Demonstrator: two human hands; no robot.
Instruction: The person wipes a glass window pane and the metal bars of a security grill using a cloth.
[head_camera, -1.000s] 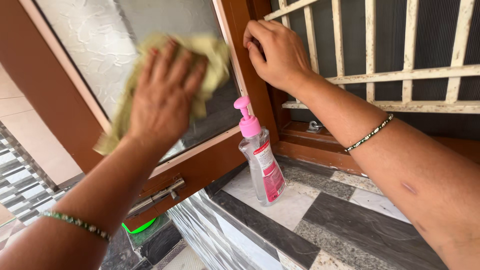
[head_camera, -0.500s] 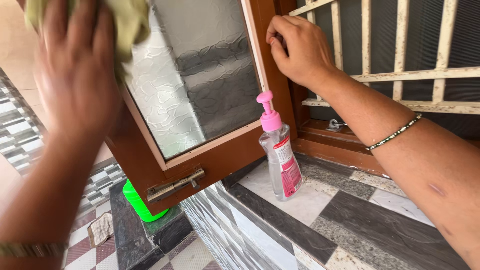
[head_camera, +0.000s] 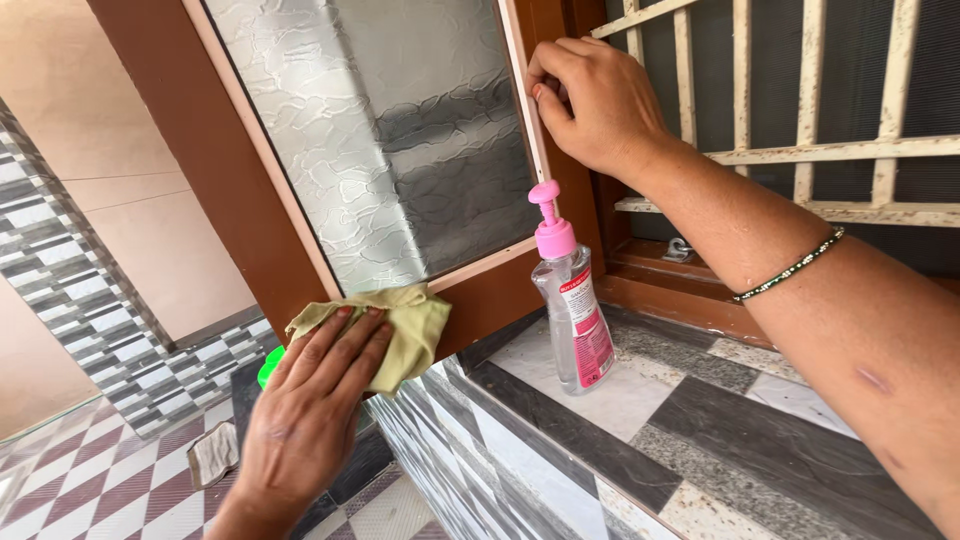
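Nearest, at seven o'clock, the left hand (head_camera: 315, 400) lies flat, fingers spread, pressing a yellow-green folded cloth (head_camera: 395, 335) against the bottom rail of the brown wooden window frame (head_camera: 215, 170); it's a flat press on the cloth, not a clenched grip. Just beyond, at five o'clock, a clear plastic pump bottle with a pink top and pink label (head_camera: 572, 300) stands upright on the grey-and-white stone sill (head_camera: 640, 440), untouched, just beside the frame's lower corner. Further up, at one o'clock, the right hand (head_camera: 595, 100) curls its fingers round the frame's inner edge, steadying it. The frosted, textured glass pane (head_camera: 390, 140) fills the top centre and looks free of smears; I'd judge the glass done and the lower woodwork in hand, though how clean the rail is I cannot tell. Behind, cream metal window bars (head_camera: 800, 150).
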